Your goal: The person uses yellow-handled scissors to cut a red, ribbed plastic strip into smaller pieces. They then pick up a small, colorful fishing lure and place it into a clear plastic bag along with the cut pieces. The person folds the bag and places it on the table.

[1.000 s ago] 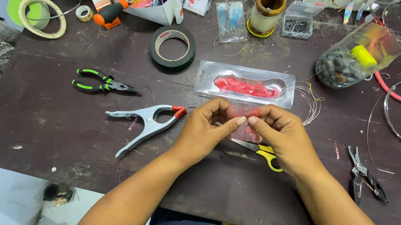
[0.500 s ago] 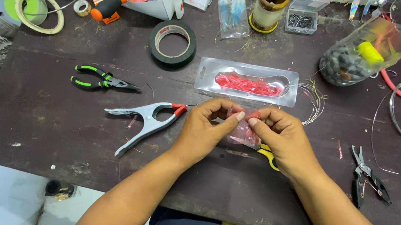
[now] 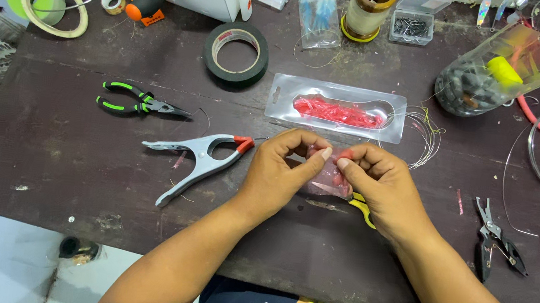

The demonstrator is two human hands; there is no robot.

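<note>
Both hands are brought together at the middle of the dark wooden table [image 3: 49, 148], and a small clear plastic bag with pink content [image 3: 329, 178] is pinched between them. The left hand [image 3: 281, 173] is closed on the bag's left upper edge with thumb and forefinger, and the right hand [image 3: 380, 186] is closed on the right upper edge in the same way; the fingertips of the two hands are almost touching. The bag is held just above the table surface, in front of the person's body.

Under the right hand, a yellow-handled tool [image 3: 364, 209] is partly hidden, so its kind cannot be told. Just behind the hands, a clear plastic blister tray with red soft pieces inside [image 3: 336, 108] is laid flat. A coil of thin wire [image 3: 422, 137] is seen just beside its right end.

To the left of the left hand, a grey metal spring clamp with red tips [image 3: 199, 161] is lying near the fingers. Farther left, green-and-black handled pliers [image 3: 135, 102] are placed. Behind the tray, a roll of black tape [image 3: 235, 53] is resting. At the right, well apart from the hands, small black pliers [image 3: 498, 242] and a clear plastic jar lying on its side [image 3: 492, 71] are found.
</note>
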